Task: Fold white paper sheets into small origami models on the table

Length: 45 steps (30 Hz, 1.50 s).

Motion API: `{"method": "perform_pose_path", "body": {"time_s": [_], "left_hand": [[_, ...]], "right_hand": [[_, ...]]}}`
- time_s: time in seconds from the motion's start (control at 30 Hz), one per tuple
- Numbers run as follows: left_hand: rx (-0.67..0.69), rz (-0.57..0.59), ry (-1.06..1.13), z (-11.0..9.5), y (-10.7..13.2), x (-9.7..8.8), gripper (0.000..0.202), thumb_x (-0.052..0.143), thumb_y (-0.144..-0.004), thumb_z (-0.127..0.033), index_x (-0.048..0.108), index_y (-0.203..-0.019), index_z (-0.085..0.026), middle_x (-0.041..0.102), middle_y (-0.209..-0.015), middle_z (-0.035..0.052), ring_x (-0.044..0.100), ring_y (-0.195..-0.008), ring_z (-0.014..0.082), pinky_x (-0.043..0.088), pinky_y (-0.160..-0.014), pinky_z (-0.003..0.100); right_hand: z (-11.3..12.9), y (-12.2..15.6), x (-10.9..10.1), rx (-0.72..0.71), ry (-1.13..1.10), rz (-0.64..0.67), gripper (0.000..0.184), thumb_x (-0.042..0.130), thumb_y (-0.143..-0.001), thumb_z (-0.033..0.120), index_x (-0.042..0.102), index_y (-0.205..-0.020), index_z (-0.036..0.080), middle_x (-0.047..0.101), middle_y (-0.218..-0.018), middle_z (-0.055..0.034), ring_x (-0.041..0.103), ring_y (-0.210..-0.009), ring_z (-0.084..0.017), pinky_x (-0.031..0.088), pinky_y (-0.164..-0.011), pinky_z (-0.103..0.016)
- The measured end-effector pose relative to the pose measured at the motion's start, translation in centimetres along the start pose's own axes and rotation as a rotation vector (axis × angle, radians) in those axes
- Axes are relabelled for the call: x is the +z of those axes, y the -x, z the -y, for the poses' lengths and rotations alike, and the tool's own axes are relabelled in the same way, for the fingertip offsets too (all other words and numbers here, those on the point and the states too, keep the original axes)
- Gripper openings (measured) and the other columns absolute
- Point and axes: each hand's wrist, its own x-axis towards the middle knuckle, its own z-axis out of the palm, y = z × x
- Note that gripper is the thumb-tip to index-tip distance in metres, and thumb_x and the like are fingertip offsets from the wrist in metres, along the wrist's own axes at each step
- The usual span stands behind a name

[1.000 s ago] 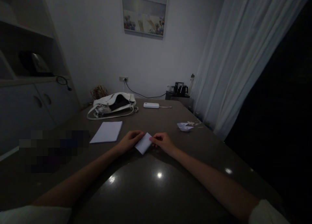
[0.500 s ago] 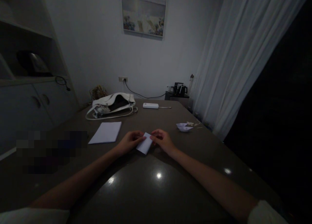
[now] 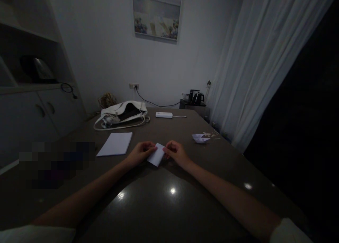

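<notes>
A small folded white paper (image 3: 156, 155) lies on the dark table (image 3: 169, 207) in front of me. My left hand (image 3: 139, 153) pinches its left edge with curled fingers. My right hand (image 3: 177, 153) grips its right upper corner, fingers closed. Both forearms stretch out over the tabletop. The room is dim.
A sheet of white paper (image 3: 115, 144) lies left of my hands. Behind it sits a white handbag (image 3: 122, 113), and a white power bank (image 3: 164, 115) with a cable. Small folded paper pieces (image 3: 201, 138) lie at the right. White curtains (image 3: 254, 66) hang on the right, cabinets (image 3: 31, 112) stand left.
The folded paper has been turned slightly and drawn a little closer between my hands; both hands keep their grip on it.
</notes>
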Motion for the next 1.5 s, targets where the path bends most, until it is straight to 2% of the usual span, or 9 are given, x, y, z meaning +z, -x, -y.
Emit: {"method": "perform_pose_path", "body": {"time_s": [0.17, 0.37, 0.47, 0.6, 0.73, 1.03, 1.27, 1.5], "left_hand": [[-0.022, 0.008, 0.035, -0.26, -0.07, -0.14, 0.035, 0.064, -0.069, -0.046, 0.061, -0.079, -0.013, 0.062, -0.063, 0.0007, 0.054, -0.054, 0.0135, 0.036, -0.049, 0.021], [-0.019, -0.015, 0.054, -0.30, -0.13, 0.04, 0.034, 0.064, -0.068, -0.047, 0.059, -0.074, -0.014, 0.059, -0.058, -0.0012, 0.051, -0.050, 0.0121, 0.034, -0.047, 0.021], [-0.010, -0.051, 0.055, -0.17, -0.08, 0.22, 0.035, 0.064, -0.067, -0.048, 0.058, -0.075, -0.014, 0.059, -0.059, -0.0011, 0.050, -0.049, 0.0116, 0.033, -0.046, 0.020], [-0.015, -0.090, 0.088, 0.36, -0.20, 0.39, 0.038, 0.065, -0.066, -0.050, 0.057, -0.075, -0.014, 0.057, -0.057, -0.0017, 0.049, -0.046, 0.0106, 0.031, -0.044, 0.019], [-0.014, -0.079, 0.098, 0.62, -0.24, 0.45, 0.036, 0.064, -0.069, -0.048, 0.057, -0.078, -0.014, 0.058, -0.058, -0.0023, 0.049, -0.048, 0.0102, 0.031, -0.043, 0.018], [-0.029, -0.020, 0.160, -0.24, 0.17, 0.63, 0.034, 0.064, -0.071, -0.045, 0.058, -0.078, -0.013, 0.058, -0.062, -0.0022, 0.050, -0.052, 0.0101, 0.034, -0.048, 0.019], [-0.005, -0.003, 0.119, 0.07, 0.00, 0.68, 0.035, 0.065, -0.067, -0.046, 0.060, -0.076, -0.013, 0.059, -0.065, -0.0010, 0.052, -0.058, 0.0129, 0.038, -0.053, 0.021], [0.030, -0.010, 0.051, -0.11, 0.08, 0.83, 0.039, 0.057, -0.072, -0.052, 0.055, -0.066, -0.013, 0.048, -0.054, -0.0049, 0.042, -0.051, 0.0096, 0.031, -0.047, 0.020]], "right_hand": [[-0.11, 0.05, -0.03, -0.034, 0.062, 0.047, 0.031, 0.067, -0.068, 0.043, 0.050, -0.067, 0.018, 0.054, -0.058, 0.0038, 0.051, -0.047, -0.009, 0.042, -0.047, -0.021], [-0.06, -0.01, 0.11, -0.044, 0.042, -0.045, 0.028, 0.067, -0.068, 0.041, 0.050, -0.070, 0.018, 0.055, -0.057, 0.0037, 0.052, -0.048, -0.010, 0.041, -0.048, -0.021], [-0.01, -0.05, 0.08, 0.008, 0.010, -0.055, 0.030, 0.067, -0.066, 0.043, 0.056, -0.076, 0.017, 0.058, -0.059, 0.0022, 0.053, -0.048, -0.011, 0.041, -0.047, -0.022], [0.07, -0.05, 0.04, 0.072, 0.008, -0.034, 0.034, 0.064, -0.067, 0.049, 0.059, -0.067, 0.015, 0.059, -0.056, 0.0009, 0.052, -0.047, -0.010, 0.040, -0.046, -0.021], [0.23, -0.01, 0.00, 0.080, -0.005, -0.057, 0.034, 0.066, -0.065, 0.048, 0.059, -0.062, 0.015, 0.057, -0.053, 0.0024, 0.049, -0.045, -0.009, 0.038, -0.045, -0.021], [0.30, 0.05, -0.16, 0.062, -0.016, -0.084, 0.032, 0.068, -0.065, 0.045, 0.056, -0.060, 0.016, 0.056, -0.050, 0.0029, 0.047, -0.043, -0.009, 0.036, -0.044, -0.020], [0.08, -0.05, -0.24, 0.018, 0.026, -0.110, 0.032, 0.069, -0.064, 0.043, 0.054, -0.057, 0.016, 0.055, -0.049, 0.0026, 0.046, -0.041, -0.008, 0.035, -0.042, -0.019], [0.08, 0.11, -0.22, -0.024, 0.075, -0.058, 0.031, 0.068, -0.066, 0.042, 0.054, -0.058, 0.015, 0.054, -0.050, 0.0030, 0.047, -0.044, -0.008, 0.036, -0.044, -0.019]]}}
